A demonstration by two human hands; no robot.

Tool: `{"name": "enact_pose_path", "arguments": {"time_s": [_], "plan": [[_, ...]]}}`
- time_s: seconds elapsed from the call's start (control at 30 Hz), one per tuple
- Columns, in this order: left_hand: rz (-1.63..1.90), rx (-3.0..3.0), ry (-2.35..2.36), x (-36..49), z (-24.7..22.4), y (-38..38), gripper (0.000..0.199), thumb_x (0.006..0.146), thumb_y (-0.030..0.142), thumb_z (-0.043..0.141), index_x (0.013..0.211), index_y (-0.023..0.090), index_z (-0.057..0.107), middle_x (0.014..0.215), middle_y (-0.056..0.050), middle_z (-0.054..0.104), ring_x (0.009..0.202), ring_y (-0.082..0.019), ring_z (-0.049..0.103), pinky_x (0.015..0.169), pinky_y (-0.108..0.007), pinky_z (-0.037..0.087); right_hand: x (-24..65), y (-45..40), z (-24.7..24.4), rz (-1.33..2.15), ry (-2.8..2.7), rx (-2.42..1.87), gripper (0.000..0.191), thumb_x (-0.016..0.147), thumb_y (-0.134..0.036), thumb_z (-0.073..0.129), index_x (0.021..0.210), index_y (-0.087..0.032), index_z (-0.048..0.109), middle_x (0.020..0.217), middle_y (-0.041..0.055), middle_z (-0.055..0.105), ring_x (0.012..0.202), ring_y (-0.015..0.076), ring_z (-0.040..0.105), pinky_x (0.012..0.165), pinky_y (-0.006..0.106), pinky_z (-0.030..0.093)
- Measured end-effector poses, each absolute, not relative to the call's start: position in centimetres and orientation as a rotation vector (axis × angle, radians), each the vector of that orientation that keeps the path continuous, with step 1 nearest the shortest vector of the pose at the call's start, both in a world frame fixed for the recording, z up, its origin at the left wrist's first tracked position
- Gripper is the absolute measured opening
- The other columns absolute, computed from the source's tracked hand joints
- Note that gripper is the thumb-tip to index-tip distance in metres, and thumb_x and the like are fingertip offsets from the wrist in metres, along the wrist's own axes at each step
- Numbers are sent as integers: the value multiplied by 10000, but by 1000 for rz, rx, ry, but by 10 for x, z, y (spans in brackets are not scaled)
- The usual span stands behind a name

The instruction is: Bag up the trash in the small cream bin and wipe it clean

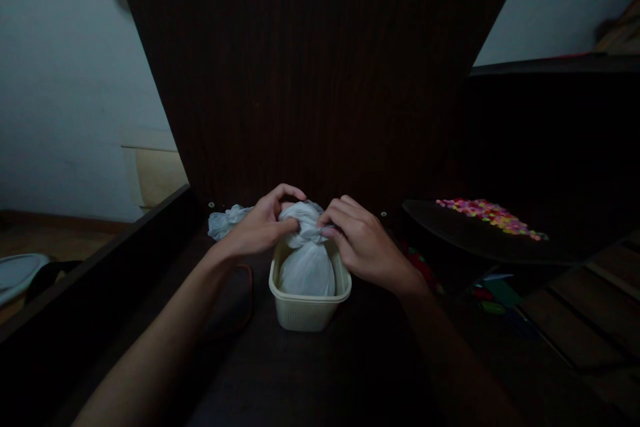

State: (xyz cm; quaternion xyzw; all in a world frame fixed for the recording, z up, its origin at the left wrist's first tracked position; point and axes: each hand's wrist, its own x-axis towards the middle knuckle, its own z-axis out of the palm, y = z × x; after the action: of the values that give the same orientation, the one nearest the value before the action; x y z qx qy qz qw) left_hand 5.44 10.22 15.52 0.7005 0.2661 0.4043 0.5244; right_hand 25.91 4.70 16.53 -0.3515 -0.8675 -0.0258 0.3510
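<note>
A white plastic bag [307, 269] sits inside a cream plastic tub [306, 312], its upper part twisted and bunched above the rim. My left hand [267, 219] grips the bunched plastic from the left, thumb across the front. From the other side, my right hand [355, 235] pinches the twisted neck between thumb and fingers. The lower part of the bag bulges round in the tub; what it contains is hidden. The tub stands upright on a dark wooden surface [290, 373].
Another crumpled plastic bag [225, 221] lies behind my left wrist. A dark panel [310, 80] rises at the back. On the right, colourful small pieces [493, 217] are spread on a dark curved shelf. A raised dark edge [100, 287] runs along the left.
</note>
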Motion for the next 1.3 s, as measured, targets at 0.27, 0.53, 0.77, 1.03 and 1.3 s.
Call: {"name": "enact_pose_path", "arguments": {"time_s": [0.27, 0.53, 0.77, 1.03, 1.3], "plan": [[1184, 2034, 699, 52, 148, 111, 398, 771, 135, 606, 1164, 166, 553, 850, 9, 621, 730, -126, 559, 664, -247, 418, 270, 40, 177, 245, -2222, -726, 174, 941, -46, 490, 877, -196, 552, 888, 29, 558, 864, 181, 534, 742, 309, 424], [1155, 1571, 744, 61, 159, 103, 480, 685, 231, 654, 1127, 202, 470, 698, 59, 629, 604, -127, 580, 588, -238, 439, 267, 39, 178, -316, -1752, -1054, 142, 935, -112, 517, 981, -200, 619, 1043, 112, 566, 1007, 269, 577, 863, 438, 494], [1207, 1532, 882, 67, 159, 97, 457, 682, 236, 642, 1113, 177, 503, 674, 59, 629, 514, -105, 537, 494, -210, 379, 244, 29, 172, -287, -2251, -896, 219, 941, -328, 662, 1091, -168, 653, 1038, 106, 645, 958, 257, 566, 833, 414, 506], [1125, 1553, 757, 60, 159, 103, 516, 683, 208, 696, 1150, 199, 476, 715, 44, 669, 581, -123, 607, 552, -221, 437, 267, 42, 173, -166, -2298, -967, 123, 949, -86, 568, 913, -162, 658, 863, 58, 651, 853, 212, 537, 739, 347, 442], [1086, 1686, 710, 47, 157, 112, 477, 684, 168, 716, 1123, 186, 529, 839, 7, 690, 708, -138, 643, 621, -232, 481, 301, 41, 189, 100, -2231, -867, 103, 940, -113, 586, 877, -185, 624, 859, 32, 644, 832, 183, 562, 734, 324, 438]]}}
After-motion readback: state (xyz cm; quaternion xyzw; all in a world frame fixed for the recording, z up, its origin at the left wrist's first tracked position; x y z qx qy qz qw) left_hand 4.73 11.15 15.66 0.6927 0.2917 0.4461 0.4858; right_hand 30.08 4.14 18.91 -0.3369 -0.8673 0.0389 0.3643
